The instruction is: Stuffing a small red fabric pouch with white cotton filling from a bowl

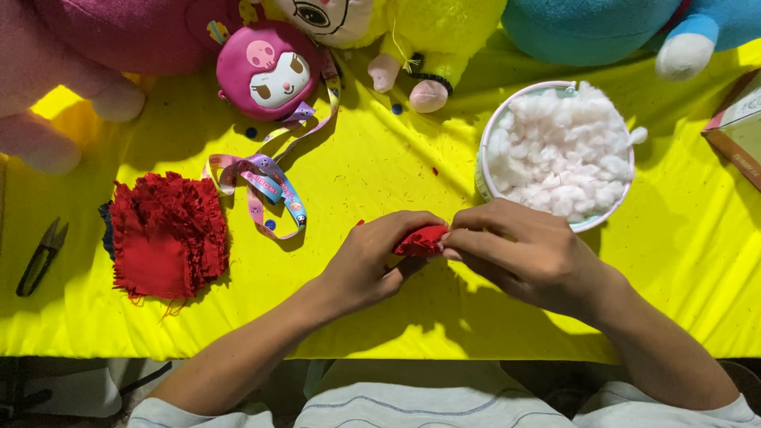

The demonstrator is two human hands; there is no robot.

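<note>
My left hand (372,257) and my right hand (519,254) meet over the yellow cloth, both pinching one small red fabric piece (420,239) between their fingertips. Only its middle shows; the rest is hidden in my fingers. Just behind my right hand stands a white bowl (485,150) heaped with white cotton stuffing (559,150). To the left lies a stack of frayed red fabric squares (162,238).
A colourful patterned ribbon (265,186) curls behind the stack. Small black snips (41,257) lie at the far left. Plush toys line the back: pink (119,36), a round pink face (269,71), yellow (428,32), blue (602,28). A cardboard box (741,127) sits far right.
</note>
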